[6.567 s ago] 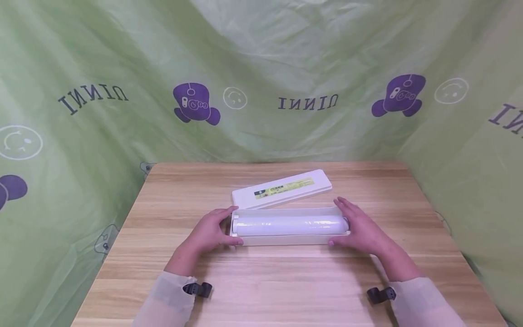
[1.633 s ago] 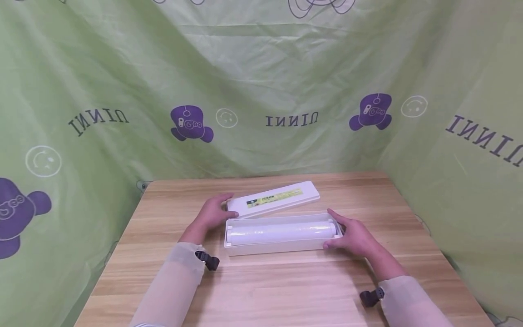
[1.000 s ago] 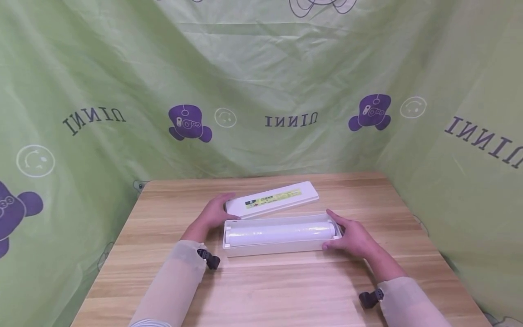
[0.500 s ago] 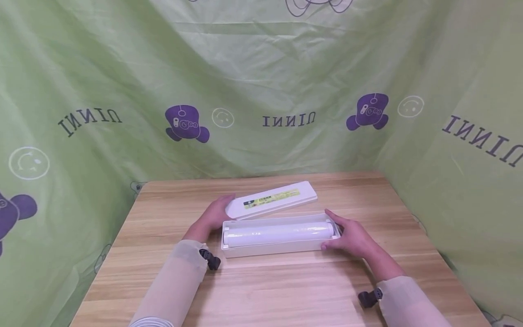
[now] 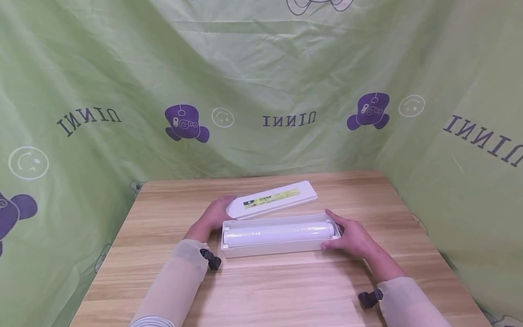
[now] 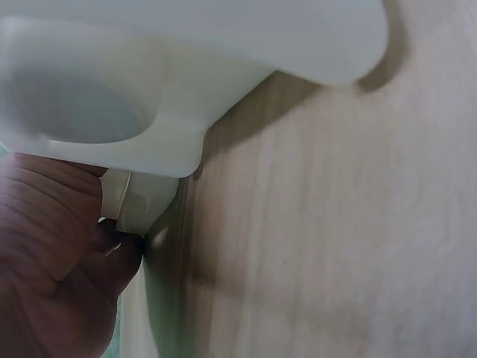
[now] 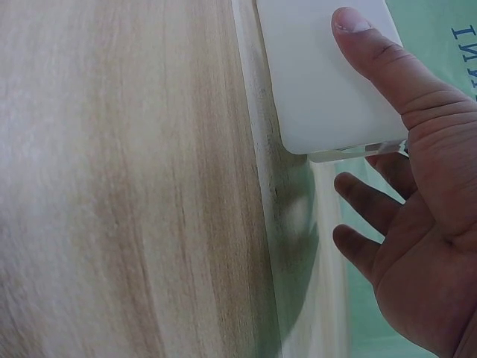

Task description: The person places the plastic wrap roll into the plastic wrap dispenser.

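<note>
A long white plastic box [image 5: 273, 250] with its top off lies on the table, holding a shiny roll of cling film [image 5: 279, 233]. Behind it, slightly askew, is its white lid [image 5: 305, 190] with a yellow-green label. My left hand [image 5: 213, 215] grips the lid's left end; its thumb is hidden behind the box in the head view. In the left wrist view fingers [image 6: 123, 261] curl at the lid [image 6: 149, 201] beyond the box end. My right hand [image 5: 354, 237] spans the box's right end, thumb [image 7: 373, 56] on the front wall, forefinger at the back; the other fingers are off it.
The wooden table [image 5: 261, 290] extends in front of the box and to both sides. A green printed curtain [image 5: 245, 150] hangs behind the table and along both sides. Black wrist cameras [image 5: 369, 298] sit on both sleeves.
Earlier both hands held the box ends; the left hand has since moved back to the lid's left end, and its thumb has dropped from view. The right hand stays on the box.
</note>
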Motion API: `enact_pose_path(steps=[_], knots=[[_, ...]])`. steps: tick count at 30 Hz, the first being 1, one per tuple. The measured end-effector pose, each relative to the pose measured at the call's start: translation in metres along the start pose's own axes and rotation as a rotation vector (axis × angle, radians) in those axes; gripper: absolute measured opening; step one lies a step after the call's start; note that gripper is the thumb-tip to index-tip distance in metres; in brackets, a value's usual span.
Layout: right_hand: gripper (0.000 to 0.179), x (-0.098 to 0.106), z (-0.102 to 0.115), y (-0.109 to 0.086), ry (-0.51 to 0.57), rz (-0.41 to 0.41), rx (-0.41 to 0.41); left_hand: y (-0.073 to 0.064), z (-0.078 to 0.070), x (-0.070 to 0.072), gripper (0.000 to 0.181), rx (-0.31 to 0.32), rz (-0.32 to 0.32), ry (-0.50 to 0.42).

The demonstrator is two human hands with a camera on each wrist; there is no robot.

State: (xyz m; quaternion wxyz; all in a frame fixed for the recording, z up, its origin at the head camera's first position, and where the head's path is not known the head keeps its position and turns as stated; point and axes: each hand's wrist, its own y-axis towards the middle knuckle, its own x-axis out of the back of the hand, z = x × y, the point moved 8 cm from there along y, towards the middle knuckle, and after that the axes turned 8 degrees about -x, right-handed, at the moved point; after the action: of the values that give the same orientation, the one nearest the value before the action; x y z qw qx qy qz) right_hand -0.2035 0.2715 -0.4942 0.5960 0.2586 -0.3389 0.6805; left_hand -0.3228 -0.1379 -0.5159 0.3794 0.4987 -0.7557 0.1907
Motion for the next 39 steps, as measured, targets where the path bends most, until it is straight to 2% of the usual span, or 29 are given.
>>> enact_pose_path(steps=[9,16,20,26,33,39], knots=[[0.124,-0.002,-0.001,0.000,0.007,0.003,0.000,-0.003,0.004,0.004,0.098,-0.003,-0.021,0.001],[0.123,-0.003,0.001,0.001,0.005,0.001,0.015,-0.008,0.004,0.011,0.098,0.025,-0.052,-0.063],[0.123,-0.003,0.001,0.001,0.003,0.000,0.022,-0.010,0.004,0.014,0.098,0.029,-0.056,-0.067],[0.124,0.000,0.001,0.000,-0.004,0.004,0.019,-0.011,0.001,0.023,0.095,0.024,-0.076,-0.083],[0.124,0.003,0.003,-0.001,-0.043,0.004,0.028,-0.012,0.000,0.034,0.098,0.054,-0.086,-0.101],[0.124,0.003,0.001,-0.002,-0.046,-0.005,0.035,-0.013,-0.009,0.041,0.098,0.049,-0.090,-0.111]])
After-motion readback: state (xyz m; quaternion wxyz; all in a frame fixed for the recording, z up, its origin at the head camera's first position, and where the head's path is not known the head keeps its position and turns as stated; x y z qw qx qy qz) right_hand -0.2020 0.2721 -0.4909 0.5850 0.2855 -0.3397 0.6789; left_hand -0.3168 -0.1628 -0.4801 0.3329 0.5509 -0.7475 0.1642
